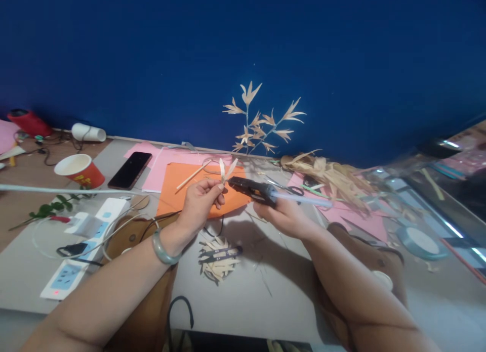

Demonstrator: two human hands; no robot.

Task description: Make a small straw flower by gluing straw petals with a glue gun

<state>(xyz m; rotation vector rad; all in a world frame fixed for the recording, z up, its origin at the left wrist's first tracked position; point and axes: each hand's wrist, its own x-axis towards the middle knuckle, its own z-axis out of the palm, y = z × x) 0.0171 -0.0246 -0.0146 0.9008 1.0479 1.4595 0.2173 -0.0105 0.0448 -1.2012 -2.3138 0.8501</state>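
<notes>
My left hand (205, 200) pinches a small husk flower (227, 169) with a few pale upright petals, above an orange paper sheet (167, 190). My right hand (283, 215) is wrapped round a black hot glue gun (252, 189), with a translucent glue stick (304, 199) jutting from its back. The gun's nozzle points left and meets or nearly meets the base of the petals; I cannot tell which. Below my hands lies a pile of cut husk strips (218, 268) with dark scissors (220, 254) across it. Behind stands a branch of finished husk flowers (258, 124).
Dried corn husks (334, 175) lie at the right near a ribbon roll (421, 240). On the left are a power strip (64, 278) with cables, a phone (130, 170) and a red paper cup (80, 171). A blue wall (152, 63) rises behind the table.
</notes>
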